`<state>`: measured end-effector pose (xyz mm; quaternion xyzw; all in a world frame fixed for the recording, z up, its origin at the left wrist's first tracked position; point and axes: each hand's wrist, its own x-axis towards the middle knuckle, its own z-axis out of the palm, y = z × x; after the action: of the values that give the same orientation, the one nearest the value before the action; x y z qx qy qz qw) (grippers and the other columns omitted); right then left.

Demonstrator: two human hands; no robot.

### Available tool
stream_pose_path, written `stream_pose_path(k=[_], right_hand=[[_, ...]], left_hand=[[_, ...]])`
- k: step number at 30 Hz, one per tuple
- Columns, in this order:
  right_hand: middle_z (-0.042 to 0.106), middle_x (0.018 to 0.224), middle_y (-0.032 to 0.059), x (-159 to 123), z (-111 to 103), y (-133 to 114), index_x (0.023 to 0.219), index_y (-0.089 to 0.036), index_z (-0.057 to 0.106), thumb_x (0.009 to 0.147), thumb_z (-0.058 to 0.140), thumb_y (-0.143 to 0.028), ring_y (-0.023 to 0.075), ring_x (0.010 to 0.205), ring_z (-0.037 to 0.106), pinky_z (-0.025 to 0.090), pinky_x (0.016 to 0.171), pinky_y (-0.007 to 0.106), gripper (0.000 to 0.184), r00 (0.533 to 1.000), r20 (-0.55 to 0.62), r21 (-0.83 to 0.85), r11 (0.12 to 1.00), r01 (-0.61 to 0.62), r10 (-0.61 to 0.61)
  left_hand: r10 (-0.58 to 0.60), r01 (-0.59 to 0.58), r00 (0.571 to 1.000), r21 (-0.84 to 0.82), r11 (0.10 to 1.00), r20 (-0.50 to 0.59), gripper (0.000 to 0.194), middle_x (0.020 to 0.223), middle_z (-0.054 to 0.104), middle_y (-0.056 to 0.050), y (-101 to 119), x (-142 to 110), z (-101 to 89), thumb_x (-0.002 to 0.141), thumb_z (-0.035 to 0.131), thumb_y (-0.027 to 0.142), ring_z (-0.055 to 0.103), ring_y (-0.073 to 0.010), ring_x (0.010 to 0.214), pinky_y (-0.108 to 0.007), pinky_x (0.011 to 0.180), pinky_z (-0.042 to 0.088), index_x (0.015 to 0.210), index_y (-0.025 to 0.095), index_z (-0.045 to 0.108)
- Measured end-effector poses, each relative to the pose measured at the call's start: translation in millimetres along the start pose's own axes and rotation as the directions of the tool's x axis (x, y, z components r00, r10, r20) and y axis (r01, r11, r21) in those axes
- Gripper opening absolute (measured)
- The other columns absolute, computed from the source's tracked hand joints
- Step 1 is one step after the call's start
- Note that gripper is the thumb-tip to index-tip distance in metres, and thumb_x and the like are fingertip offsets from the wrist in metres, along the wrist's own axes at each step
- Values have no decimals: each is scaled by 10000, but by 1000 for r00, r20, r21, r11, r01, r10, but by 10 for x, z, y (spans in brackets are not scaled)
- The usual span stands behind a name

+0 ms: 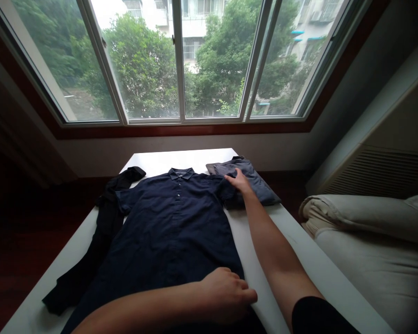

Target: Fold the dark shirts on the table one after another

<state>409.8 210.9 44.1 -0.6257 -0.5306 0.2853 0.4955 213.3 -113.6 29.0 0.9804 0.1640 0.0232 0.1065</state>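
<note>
A dark navy short-sleeved shirt (170,227) lies flat and face up on the white table (299,250), collar towards the window. My right hand (239,182) reaches far out and pinches the shirt's right sleeve by the shoulder. My left hand (226,292) crosses over near the front edge and is closed on the shirt's lower right hem.
A folded grey garment (256,183) lies at the table's far right, just beyond my right hand. A black garment (101,232) trails down the table's left side. A pale cushioned seat (369,232) stands to the right. A wide window (181,60) fills the far wall.
</note>
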Motion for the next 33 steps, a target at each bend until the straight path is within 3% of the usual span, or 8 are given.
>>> stream_pose_path(k=[3,6,11,16,21,25,28,33], right_hand=[[663,845,7,-12,-3,10,1081,-196,628,546,903,-278,152,694,621,476,562,198,607,997,55,-58,997,-43,46],[586,699,-51,-8,18,-81,1044,-201,619,636,835,-240,114,554,545,432,469,182,463,994,74,225,970,-92,77],[585,685,-58,13,-13,-270,1057,-223,555,762,763,-235,99,517,547,468,458,180,361,982,4,661,737,-145,190],[554,647,-83,-12,-15,-269,1019,-232,560,765,748,-190,71,461,492,401,395,143,319,969,60,710,671,-211,241],[542,613,-88,-68,117,-297,1012,-224,574,755,734,-188,80,463,488,393,386,148,304,964,107,660,708,-252,244],[577,654,-80,-193,361,-433,1048,-238,564,766,731,-209,90,512,542,441,428,154,329,979,118,706,679,-199,164],[674,845,-39,-379,619,-523,1122,-265,548,782,729,-233,119,739,675,578,633,208,387,977,213,772,614,-162,-11],[707,1163,69,-620,982,-507,1175,-234,627,840,697,-370,226,1120,670,577,940,389,368,831,500,584,803,-117,-243]], left_hand=[[-5,4,999,-24,1000,-46,175,897,692,-3,-7,-59,0,924,571,380,692,-199,774,-342,616,440,996,224,541],[-23,19,998,-62,998,-62,180,914,692,-11,-4,-120,-25,876,600,344,684,-199,784,-339,651,458,996,222,545],[-10,6,999,-97,995,-43,247,951,697,-13,48,-160,-91,865,607,375,676,-199,792,-344,645,451,1067,235,580],[43,-48,998,-83,995,-52,333,881,698,11,96,-156,-69,924,601,452,686,-197,794,-355,644,414,1210,282,590],[94,-98,995,-79,992,-45,155,870,694,23,101,-140,-8,939,610,380,674,-167,785,-330,613,362,1027,254,587],[96,-101,993,-79,992,-70,155,899,693,19,97,-177,-68,948,591,382,665,-164,802,-328,626,361,1029,251,574],[89,-95,994,-106,990,-61,215,919,693,12,74,-255,-172,954,585,386,663,-175,825,-328,655,384,1131,264,590],[-20,14,997,-100,995,-69,387,1011,674,-16,-64,-418,-354,951,598,409,641,-200,894,-333,729,438,1316,287,558]])
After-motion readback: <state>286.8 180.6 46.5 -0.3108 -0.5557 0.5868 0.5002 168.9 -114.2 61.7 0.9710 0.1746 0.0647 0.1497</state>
